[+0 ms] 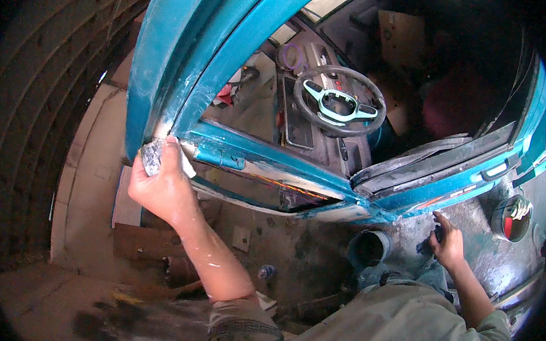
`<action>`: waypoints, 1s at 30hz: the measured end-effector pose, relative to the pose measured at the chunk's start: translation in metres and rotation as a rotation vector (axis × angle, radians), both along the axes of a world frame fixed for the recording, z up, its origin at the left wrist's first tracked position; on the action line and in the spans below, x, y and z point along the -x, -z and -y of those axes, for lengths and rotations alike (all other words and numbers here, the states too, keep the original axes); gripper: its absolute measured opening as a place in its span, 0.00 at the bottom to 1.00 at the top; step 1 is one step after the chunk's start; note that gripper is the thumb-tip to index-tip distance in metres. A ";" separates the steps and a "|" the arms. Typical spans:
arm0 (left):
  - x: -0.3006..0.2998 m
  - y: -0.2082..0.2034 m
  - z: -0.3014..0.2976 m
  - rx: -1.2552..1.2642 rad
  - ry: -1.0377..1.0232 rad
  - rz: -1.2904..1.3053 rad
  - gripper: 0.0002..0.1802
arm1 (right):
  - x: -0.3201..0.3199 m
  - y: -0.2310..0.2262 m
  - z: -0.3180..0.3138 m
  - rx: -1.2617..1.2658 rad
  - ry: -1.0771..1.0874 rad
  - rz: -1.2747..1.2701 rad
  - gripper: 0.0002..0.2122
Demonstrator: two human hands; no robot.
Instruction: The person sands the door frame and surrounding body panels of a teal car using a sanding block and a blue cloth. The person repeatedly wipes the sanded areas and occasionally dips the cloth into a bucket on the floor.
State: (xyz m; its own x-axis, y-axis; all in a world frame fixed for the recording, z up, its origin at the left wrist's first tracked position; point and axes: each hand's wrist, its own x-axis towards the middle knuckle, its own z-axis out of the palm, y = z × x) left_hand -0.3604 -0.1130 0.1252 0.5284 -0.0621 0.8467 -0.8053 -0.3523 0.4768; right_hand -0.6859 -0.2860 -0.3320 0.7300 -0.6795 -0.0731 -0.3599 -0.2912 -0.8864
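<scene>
My left hand (164,178) pinches a folded grey sheet (153,155), dusted with white, that looks like sandpaper. It is pressed against the lower end of the blue vehicle pillar (160,90), where pale patches show beside the window frame. Over to the right, my right hand (448,244) hangs below the blue door (436,202), its fingers apart and partly bent. A dark shape lies just left of that hand; I cannot tell what it is.
Inside the cab are a steering wheel (339,102) and dashboard. A bucket (370,247) stands on the floor under the door, and another bucket (512,218) with cloth and a red thing in it stands to the right. A ribbed shutter (35,124) rises at the left.
</scene>
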 end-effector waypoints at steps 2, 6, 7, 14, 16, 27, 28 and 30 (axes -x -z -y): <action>-0.002 0.017 -0.002 0.018 -0.006 -0.001 0.08 | 0.001 -0.003 0.002 -0.039 0.001 -0.014 0.28; -0.001 0.013 -0.004 -0.045 0.068 -0.103 0.08 | 0.005 0.006 0.001 -0.068 0.022 -0.021 0.28; 0.001 0.005 -0.001 -0.055 0.096 -0.109 0.08 | 0.004 0.004 0.000 -0.087 0.020 -0.045 0.28; 0.004 0.020 -0.004 -0.098 0.014 0.002 0.07 | 0.007 0.000 -0.002 0.043 0.030 0.027 0.25; 0.000 0.007 -0.002 -0.096 0.000 0.010 0.08 | 0.005 0.004 -0.003 0.124 0.034 0.087 0.25; 0.002 -0.018 -0.035 -0.620 -0.145 0.584 0.10 | 0.009 0.011 -0.011 0.040 -0.001 0.031 0.26; 0.002 -0.027 -0.040 -0.703 -0.150 0.685 0.10 | 0.009 0.012 -0.011 0.037 -0.005 0.019 0.27; -0.002 -0.041 -0.044 -0.835 -0.109 0.861 0.07 | 0.009 0.014 -0.011 0.071 -0.008 0.011 0.27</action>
